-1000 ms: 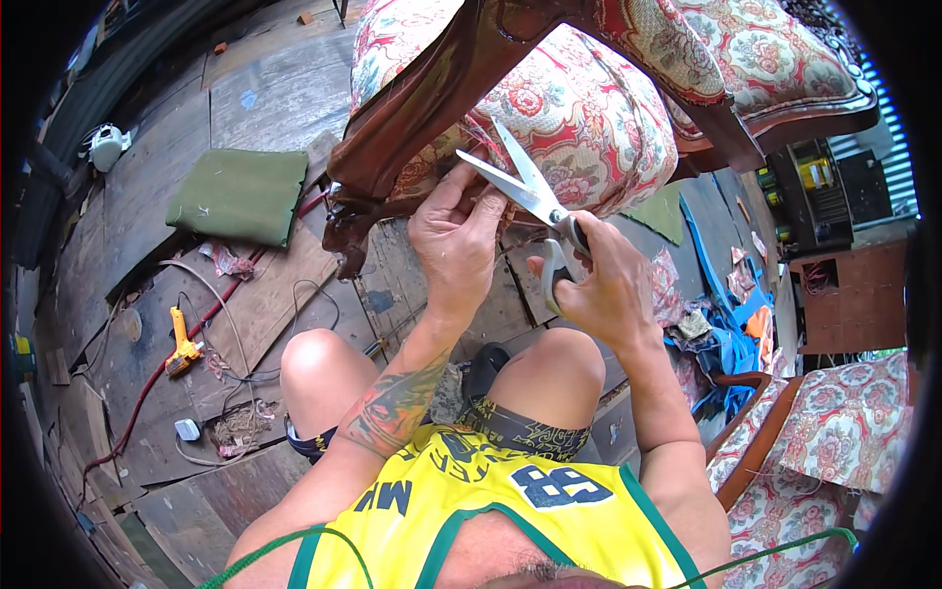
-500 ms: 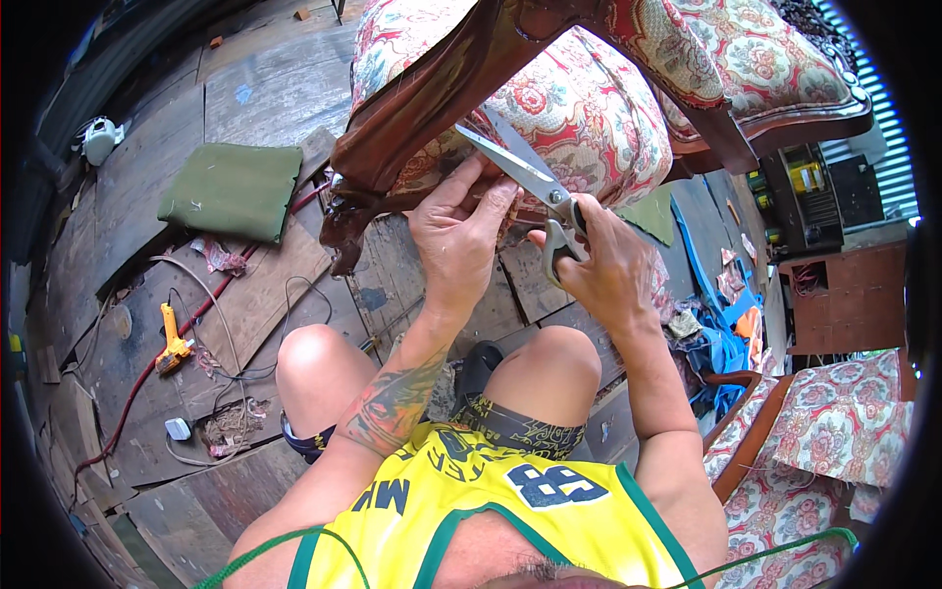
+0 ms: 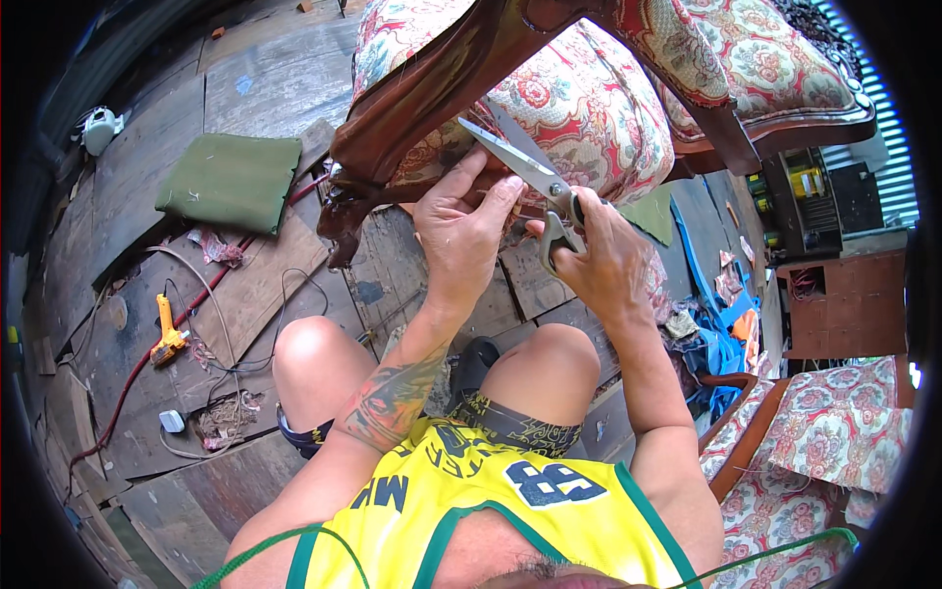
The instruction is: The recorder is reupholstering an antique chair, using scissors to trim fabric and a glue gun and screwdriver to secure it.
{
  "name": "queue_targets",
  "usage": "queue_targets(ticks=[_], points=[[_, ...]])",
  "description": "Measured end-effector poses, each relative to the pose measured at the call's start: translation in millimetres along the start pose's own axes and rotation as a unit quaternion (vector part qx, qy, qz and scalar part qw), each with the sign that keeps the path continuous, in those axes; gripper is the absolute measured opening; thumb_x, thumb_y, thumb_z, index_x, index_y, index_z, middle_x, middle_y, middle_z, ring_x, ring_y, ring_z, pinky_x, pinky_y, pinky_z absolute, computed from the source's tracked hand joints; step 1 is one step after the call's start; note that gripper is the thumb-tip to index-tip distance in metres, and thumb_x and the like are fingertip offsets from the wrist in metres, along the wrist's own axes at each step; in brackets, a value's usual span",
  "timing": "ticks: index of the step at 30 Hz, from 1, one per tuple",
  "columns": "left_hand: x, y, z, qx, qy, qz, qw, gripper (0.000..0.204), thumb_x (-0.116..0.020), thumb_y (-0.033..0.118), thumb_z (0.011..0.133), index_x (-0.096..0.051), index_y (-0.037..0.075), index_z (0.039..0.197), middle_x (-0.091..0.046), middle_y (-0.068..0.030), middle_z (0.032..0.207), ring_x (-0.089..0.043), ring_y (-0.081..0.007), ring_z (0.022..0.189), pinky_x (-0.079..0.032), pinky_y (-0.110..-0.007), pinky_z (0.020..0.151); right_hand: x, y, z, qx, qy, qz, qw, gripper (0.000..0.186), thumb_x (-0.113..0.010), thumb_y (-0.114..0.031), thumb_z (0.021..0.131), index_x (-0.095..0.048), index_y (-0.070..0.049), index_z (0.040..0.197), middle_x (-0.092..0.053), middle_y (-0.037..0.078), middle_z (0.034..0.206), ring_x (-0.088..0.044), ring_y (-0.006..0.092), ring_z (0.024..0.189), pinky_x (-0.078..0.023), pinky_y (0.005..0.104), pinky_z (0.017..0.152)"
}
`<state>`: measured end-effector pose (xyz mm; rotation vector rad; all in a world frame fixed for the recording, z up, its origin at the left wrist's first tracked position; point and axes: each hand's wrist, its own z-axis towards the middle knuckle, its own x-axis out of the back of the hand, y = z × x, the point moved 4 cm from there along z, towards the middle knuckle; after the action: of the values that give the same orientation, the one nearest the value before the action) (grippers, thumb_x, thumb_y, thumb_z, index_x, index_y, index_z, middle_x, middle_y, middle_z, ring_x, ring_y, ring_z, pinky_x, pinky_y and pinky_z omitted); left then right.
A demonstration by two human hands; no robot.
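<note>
Before the patterned chair (image 3: 594,113), the right hand (image 3: 610,260) curls its fingers round scissors (image 3: 556,190), their part-open blades narrower than a second ago, suggesting a closing snip; the left hand (image 3: 456,231) has half-bent fingers, hold unclear.

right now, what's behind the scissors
Behind the scissors, held in the right hand, floral chair upholstery shows past the parted blades. Whatever lies directly behind the blades and hand is covered.
</note>
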<state>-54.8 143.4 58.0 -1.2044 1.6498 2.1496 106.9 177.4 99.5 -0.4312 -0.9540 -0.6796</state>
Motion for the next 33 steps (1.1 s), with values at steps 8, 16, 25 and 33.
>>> queue_targets(ticks=[8, 16, 25, 33], points=[[-1, -5, 1, 0.018, -0.005, -0.033, 0.999, 0.039, -0.065, -0.006, 0.095, -0.062, -0.006, 0.135, -0.072, -0.0080, 0.103, -0.071, -0.0110, 0.084, -0.062, -0.025, 0.070, -3, 10, -5, -0.004, -0.030, -0.004, 1.000, 0.064, -0.079, -0.010, 0.069, -0.056, -0.006, 0.129, -0.069, 0.010, 0.089, -0.068, 0.0294, 0.076, -0.054, 0.0403, 0.061], [2, -8, 0, -0.013, 0.034, -0.019, 0.999, 0.041, -0.067, -0.005, 0.095, -0.063, -0.005, 0.136, -0.071, -0.0057, 0.104, -0.068, -0.0080, 0.087, -0.058, -0.023, 0.078, 4, 15, -6, -0.009, -0.011, 0.016, 1.000, 0.062, -0.082, -0.011, 0.069, -0.058, -0.003, 0.126, -0.069, 0.011, 0.086, -0.069, 0.0294, 0.072, -0.054, 0.0391, 0.060], [3, -9, 0, -0.013, 0.029, 0.004, 0.999, 0.042, -0.071, -0.005, 0.092, -0.064, -0.003, 0.134, -0.070, -0.0027, 0.106, -0.065, -0.0057, 0.086, -0.057, -0.022, 0.076, 23, 0, 5, 0.020, 0.021, -0.053, 0.998, 0.066, -0.096, -0.038, 0.070, -0.066, -0.009, 0.120, -0.071, 0.006, 0.083, -0.071, 0.0204, 0.069, -0.056, 0.0340, 0.061], [1, -10, 0, -0.014, 0.061, -0.002, 0.998, 0.045, -0.074, -0.003, 0.089, -0.066, 0.000, 0.134, -0.070, -0.0009, 0.103, -0.066, -0.0052, 0.083, -0.053, -0.019, 0.064, 23, -2, 16, 0.037, -0.002, -0.046, 0.998, 0.062, -0.085, -0.017, 0.068, -0.060, -0.009, 0.123, -0.067, 0.007, 0.085, -0.069, 0.0269, 0.076, -0.054, 0.0398, 0.061]])
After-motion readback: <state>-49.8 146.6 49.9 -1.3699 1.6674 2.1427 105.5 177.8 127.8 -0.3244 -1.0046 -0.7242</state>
